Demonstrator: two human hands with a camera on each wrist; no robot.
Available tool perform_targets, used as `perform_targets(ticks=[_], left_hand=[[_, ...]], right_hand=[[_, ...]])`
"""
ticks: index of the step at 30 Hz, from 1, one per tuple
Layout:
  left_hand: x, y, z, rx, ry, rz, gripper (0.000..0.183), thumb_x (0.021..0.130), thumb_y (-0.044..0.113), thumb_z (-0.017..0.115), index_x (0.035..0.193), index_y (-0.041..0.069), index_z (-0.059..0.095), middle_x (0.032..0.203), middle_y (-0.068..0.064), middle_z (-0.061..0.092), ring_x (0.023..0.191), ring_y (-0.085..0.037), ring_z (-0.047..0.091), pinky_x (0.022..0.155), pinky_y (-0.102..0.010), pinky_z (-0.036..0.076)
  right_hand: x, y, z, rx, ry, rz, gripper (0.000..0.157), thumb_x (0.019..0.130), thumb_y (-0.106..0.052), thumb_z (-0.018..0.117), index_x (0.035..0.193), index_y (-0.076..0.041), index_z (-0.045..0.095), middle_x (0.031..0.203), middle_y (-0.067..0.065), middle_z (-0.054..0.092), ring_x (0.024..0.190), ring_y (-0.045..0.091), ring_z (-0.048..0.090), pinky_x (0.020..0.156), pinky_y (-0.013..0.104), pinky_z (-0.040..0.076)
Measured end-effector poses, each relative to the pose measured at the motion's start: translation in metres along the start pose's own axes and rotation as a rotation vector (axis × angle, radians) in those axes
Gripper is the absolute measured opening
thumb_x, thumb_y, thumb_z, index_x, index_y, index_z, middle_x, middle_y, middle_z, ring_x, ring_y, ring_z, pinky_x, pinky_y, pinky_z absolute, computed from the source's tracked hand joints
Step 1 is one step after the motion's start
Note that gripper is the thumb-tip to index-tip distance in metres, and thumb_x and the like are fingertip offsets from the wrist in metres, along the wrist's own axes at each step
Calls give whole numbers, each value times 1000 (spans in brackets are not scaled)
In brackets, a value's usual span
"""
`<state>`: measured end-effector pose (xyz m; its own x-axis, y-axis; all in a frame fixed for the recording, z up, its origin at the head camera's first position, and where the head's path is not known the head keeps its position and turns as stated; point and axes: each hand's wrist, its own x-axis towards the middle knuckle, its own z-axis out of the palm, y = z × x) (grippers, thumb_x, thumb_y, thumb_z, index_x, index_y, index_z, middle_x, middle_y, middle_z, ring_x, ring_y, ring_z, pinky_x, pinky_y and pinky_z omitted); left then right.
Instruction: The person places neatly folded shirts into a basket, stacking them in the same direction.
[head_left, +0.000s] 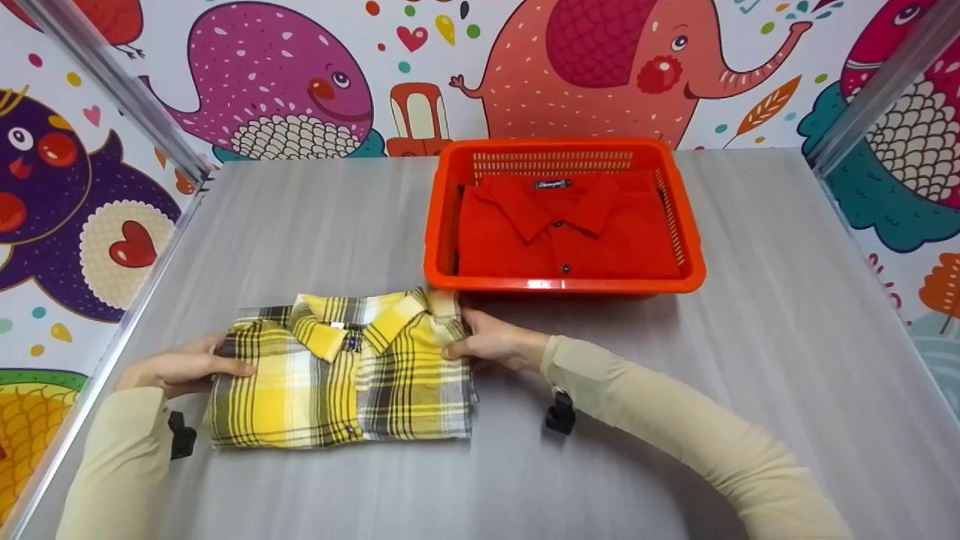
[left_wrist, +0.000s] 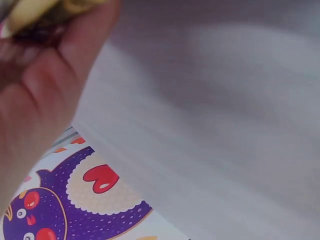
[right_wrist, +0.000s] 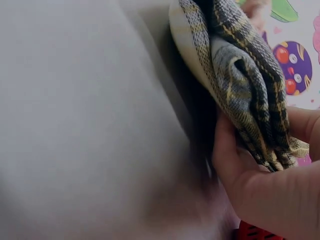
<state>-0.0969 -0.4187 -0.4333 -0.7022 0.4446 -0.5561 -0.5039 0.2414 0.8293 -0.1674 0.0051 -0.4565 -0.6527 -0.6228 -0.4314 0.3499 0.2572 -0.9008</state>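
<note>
A folded yellow, black and white plaid shirt [head_left: 322,390] is held between both hands, collar side toward the back. My left hand [head_left: 180,367] grips its left edge, thumb on top and fingers underneath. At the right edge, my right hand [head_left: 499,339] pinches the folded layers between thumb and fingers. In the right wrist view the shirt's stacked folds [right_wrist: 245,85] show side-on, raised off the table, with the right hand [right_wrist: 270,185] around them. The left wrist view catches just a corner of the shirt [left_wrist: 50,15] above the left hand [left_wrist: 45,95].
An orange plastic basket [head_left: 562,285] stands at the back, right of the shirt's far corner. Inside lies a folded red shirt [head_left: 510,247] with its collar up. The grey table [head_left: 750,300] is bordered by cartoon-printed walls [head_left: 442,67] and metal posts.
</note>
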Motion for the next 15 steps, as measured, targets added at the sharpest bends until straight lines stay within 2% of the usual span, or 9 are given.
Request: perform_targets(ticks=[8,11,15], left_hand=[[5,6,18,92,-29,21,69,90,2,61,136,-17,14,110,-9,60,100,-19,60,90,-32,49],[8,9,30,111,-45,42,73,89,1,62,137,-21,12,113,-10,59,102,-19,60,90,-31,49],[14,15,51,150,-48,54,78,88,2,64,139,-22,10,120,-14,56,107,-20,57,94,-31,47]], right_hand=[[-31,-2,-13,-268,-8,-139,53,78,1,72,125,7,49,105,10,61,96,20,55,92,36,45],[-47,1,-23,-314,-9,-165,49,79,0,73,122,7,51,104,10,61,96,20,56,91,37,46],[-68,9,-38,-318,-11,-183,48,80,0,71,122,9,49,103,11,62,95,21,56,90,38,48]])
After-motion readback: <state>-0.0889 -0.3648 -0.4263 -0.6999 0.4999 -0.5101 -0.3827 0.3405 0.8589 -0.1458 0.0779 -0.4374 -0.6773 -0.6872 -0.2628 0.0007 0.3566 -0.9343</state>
